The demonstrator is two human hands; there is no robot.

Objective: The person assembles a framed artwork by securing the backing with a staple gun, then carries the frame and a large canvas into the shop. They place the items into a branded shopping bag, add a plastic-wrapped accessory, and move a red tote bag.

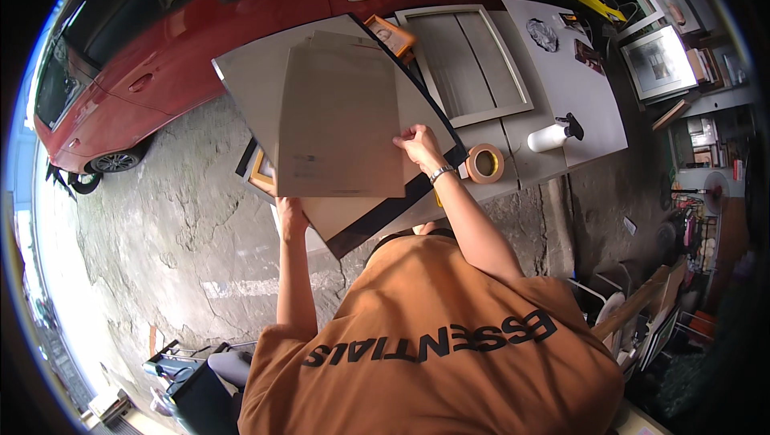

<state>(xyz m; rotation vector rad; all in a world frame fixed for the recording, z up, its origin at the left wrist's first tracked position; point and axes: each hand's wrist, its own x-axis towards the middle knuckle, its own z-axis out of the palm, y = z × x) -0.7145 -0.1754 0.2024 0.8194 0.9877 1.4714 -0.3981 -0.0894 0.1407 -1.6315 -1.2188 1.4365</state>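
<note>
A grey-beige rectangular sheet point(341, 114) with faint print near its lower edge lies over a larger board point(249, 74) with a dark border. My right hand point(421, 148), wearing a metal-banded wristwatch, pinches the sheet's right edge between thumb and fingers. At the sheet's lower left corner, my left hand point(289, 217) grips the edge, its fingers partly hidden behind it. Another thin sheet shows its top edge behind the first one. Under the board, a light wooden frame point(261, 172) peeks out on the left.
On the table to the right are a roll of tape point(485, 164), a white spray bottle point(549, 138), an empty pale frame point(513, 82) and crumpled clear plastic point(543, 35). A small orange frame point(391, 36) stands behind the board. A red car point(192, 50) is parked beyond; framed pictures point(659, 63) crowd the far right.
</note>
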